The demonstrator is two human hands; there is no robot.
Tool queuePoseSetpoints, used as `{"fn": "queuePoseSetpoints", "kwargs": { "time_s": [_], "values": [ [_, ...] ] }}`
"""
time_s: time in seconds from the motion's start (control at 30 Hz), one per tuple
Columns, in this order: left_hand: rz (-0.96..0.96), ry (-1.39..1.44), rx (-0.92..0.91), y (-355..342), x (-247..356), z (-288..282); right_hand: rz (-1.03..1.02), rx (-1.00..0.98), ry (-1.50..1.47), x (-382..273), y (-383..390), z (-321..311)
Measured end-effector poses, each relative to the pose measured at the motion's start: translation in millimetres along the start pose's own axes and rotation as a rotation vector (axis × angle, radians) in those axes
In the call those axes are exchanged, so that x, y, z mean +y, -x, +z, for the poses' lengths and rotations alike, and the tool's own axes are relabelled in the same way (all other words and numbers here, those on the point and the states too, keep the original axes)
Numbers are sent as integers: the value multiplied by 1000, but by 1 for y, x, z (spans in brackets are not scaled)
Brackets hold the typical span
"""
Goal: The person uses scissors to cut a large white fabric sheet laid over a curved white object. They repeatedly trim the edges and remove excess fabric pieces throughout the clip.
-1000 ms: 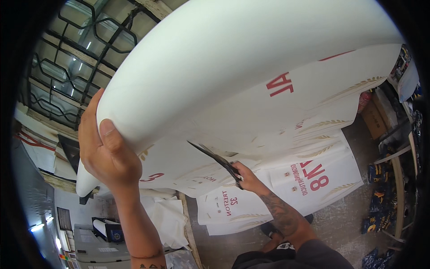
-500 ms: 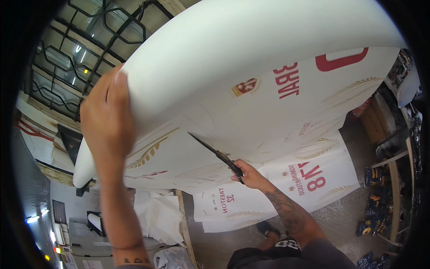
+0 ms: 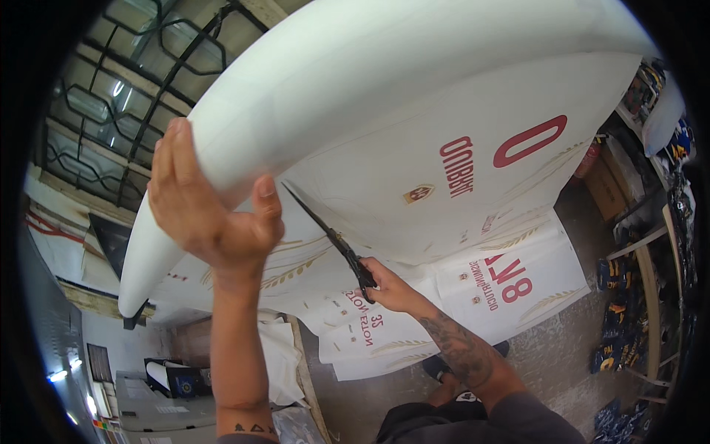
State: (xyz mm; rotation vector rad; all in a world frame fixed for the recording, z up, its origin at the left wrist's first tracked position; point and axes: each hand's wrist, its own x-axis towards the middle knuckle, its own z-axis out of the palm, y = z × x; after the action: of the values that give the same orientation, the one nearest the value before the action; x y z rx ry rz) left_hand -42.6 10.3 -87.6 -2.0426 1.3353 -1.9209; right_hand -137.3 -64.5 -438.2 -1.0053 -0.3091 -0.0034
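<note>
Our left hand (image 3: 211, 222) is clamped on the big white roll (image 3: 384, 81), fingers spread over the curved outer face, thumb pressed up on the near edge, palm flat against it, so a firm closed hold on the roll's rim. Our right hand (image 3: 388, 285) is wrapped shut around the handles of dark scissors (image 3: 329, 237); the blades run up and left from that fist, toward the left thumb, and look nearly closed, though we cannot tell if any gap is left between them. The blade tip sits just below and right of the left thumb, against the printed white sheet (image 3: 444, 185) that comes off the roll. That sheet spreads right of and above the scissor hand, carrying red lettering, a large red numeral and a small gold crest. More printed sheet (image 3: 503, 288) hangs lower down, right of and below the right hand, with red print and gold wheat-like motifs, draping toward the grey floor (image 3: 569, 355). Beyond the left hand, up and left, dark metal window bars (image 3: 96, 111) show. Far right of both hands, shelving (image 3: 643, 296) holds blue and yellow packed items, well apart from the grip. Below the left forearm, a table edge (image 3: 305, 370) with white cloth, and further left a machine-like grey unit (image 3: 148, 399). A dark shoe (image 3: 438, 366) shows under the right forearm.
</note>
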Motion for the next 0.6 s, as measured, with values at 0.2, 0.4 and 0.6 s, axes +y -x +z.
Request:
{"fn": "queuePoseSetpoints", "kwargs": {
  "time_s": [0.2,0.4,0.6],
  "values": [
    [-298,219,-338,-53,-19,-8,-204,120,361,-6,-12,0],
    [-470,507,-299,-84,14,-25,14,88,217,-21,-12,5],
    [-106,170,1,-24,7,1,-270,117,340,-28,-24,22]
  ]
}}
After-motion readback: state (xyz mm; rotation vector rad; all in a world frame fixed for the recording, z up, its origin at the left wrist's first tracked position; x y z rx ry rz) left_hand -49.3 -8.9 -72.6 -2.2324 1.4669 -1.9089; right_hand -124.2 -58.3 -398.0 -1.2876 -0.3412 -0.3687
